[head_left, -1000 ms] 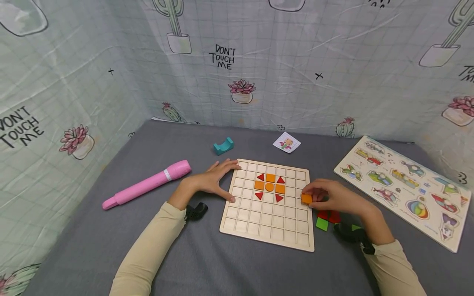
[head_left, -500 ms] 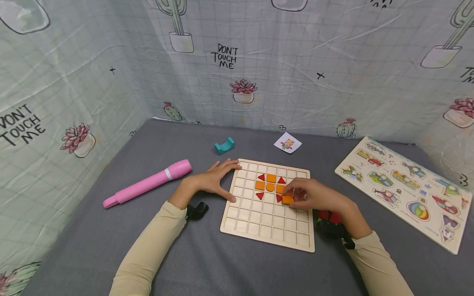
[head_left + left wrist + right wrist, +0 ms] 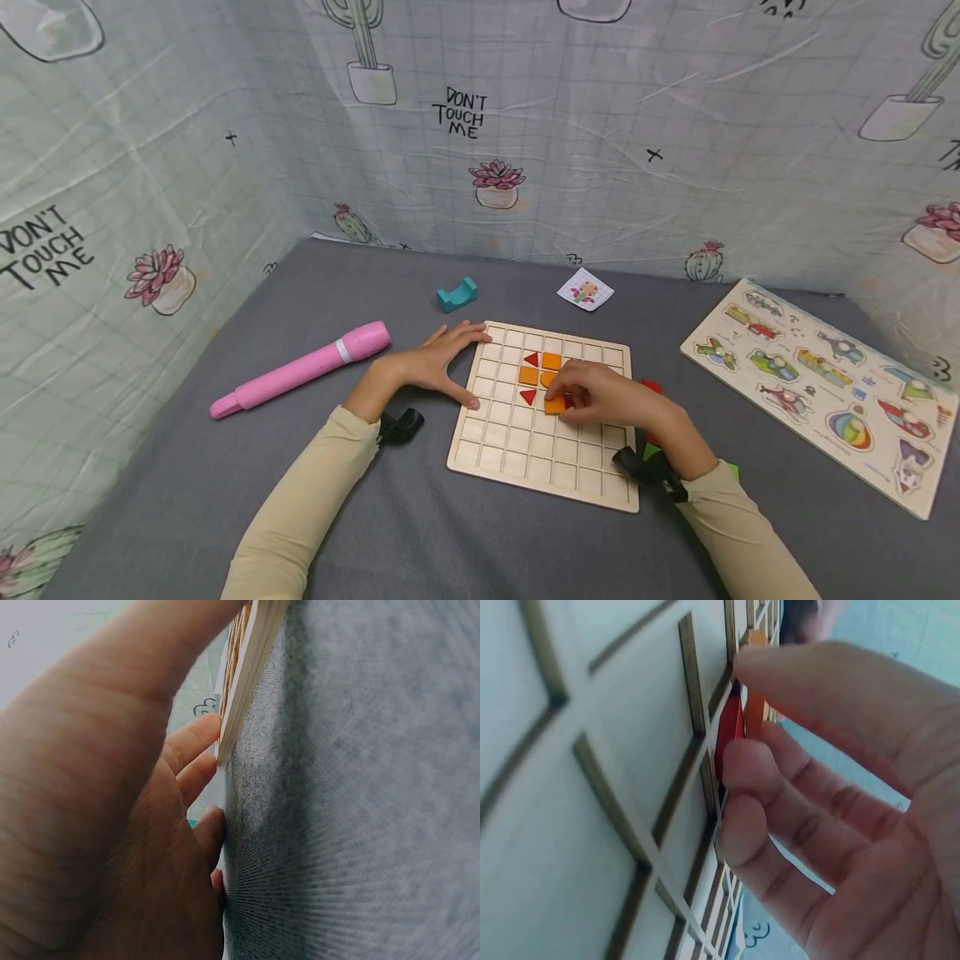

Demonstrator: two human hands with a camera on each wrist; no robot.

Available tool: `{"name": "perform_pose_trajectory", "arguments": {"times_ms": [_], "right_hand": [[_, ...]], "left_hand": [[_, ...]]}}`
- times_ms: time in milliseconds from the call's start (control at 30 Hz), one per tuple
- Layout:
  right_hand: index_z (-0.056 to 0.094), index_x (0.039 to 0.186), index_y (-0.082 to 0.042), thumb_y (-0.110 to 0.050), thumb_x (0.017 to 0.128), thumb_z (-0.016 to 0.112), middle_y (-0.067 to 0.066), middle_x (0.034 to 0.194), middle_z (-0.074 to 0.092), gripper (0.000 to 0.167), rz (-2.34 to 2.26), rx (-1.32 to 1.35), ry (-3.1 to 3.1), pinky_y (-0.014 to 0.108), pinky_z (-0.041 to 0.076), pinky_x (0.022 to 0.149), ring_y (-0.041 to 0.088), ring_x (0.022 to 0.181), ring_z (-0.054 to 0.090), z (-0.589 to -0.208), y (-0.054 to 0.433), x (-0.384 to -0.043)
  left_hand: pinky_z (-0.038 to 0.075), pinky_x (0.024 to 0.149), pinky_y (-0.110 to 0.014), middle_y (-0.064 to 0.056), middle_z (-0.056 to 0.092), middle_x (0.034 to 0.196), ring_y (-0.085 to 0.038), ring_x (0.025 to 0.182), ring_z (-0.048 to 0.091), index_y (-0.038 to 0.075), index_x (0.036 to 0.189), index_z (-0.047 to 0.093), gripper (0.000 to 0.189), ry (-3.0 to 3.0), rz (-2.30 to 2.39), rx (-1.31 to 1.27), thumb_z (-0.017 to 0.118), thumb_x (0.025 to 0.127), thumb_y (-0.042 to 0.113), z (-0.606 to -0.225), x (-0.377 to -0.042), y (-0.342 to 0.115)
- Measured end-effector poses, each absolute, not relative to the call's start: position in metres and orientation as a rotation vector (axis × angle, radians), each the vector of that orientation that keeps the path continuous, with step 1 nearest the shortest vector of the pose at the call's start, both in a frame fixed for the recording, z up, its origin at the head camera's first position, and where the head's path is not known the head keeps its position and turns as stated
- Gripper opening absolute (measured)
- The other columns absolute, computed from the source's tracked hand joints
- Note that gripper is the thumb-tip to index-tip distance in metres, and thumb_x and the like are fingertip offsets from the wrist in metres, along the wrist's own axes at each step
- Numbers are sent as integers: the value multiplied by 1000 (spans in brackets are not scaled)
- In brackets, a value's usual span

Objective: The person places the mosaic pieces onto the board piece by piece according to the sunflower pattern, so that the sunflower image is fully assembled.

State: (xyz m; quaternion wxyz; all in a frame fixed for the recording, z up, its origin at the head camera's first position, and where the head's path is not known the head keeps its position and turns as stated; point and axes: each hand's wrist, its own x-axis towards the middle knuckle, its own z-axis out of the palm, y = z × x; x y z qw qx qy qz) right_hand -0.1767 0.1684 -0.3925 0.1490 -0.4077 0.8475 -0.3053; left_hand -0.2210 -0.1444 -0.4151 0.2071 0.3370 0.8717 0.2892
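A wooden grid board (image 3: 510, 458) lies on the grey cloth with orange and red tiles set in its upper middle. My right hand (image 3: 611, 396) pinches an orange square tile (image 3: 554, 406) low over the grid, just below the orange round tile (image 3: 547, 380). In the right wrist view, that orange tile (image 3: 756, 705) is held at the fingertips, near a red triangle tile (image 3: 728, 739). The hand hides the tiles on the cluster's right side. Fingers spread, my left hand (image 3: 435, 364) rests at the board's left edge, thumb and fingertips touching the rim.
Red and green tiles (image 3: 652, 448) lie right of the board, partly under the right wrist. A picture puzzle board (image 3: 817, 383) sits farther right. Behind are a teal curved block (image 3: 457, 295) and a small pattern card (image 3: 586, 290). A pink stick-shaped object (image 3: 300, 370) lies left.
My right hand has carried the orange square tile leftward from the board's right edge to just below the tile cluster. The left hand has stayed at the board's left edge.
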Motion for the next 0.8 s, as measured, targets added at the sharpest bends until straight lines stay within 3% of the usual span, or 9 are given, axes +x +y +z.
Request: {"name": "perform_pose_trajectory", "arguments": {"times_ms": [800], "right_hand": [[71,101,-6,-10,86,75,3,95,62,16,-855,-1131,2593,23,44,65,13,75,50,-396,161,-171]], "left_hand": [[-8,119,-48,-5,9,163,-26,151,-5,17,151,29,96,2421,800,927,83,76,40,-411,-220,-142]]}}
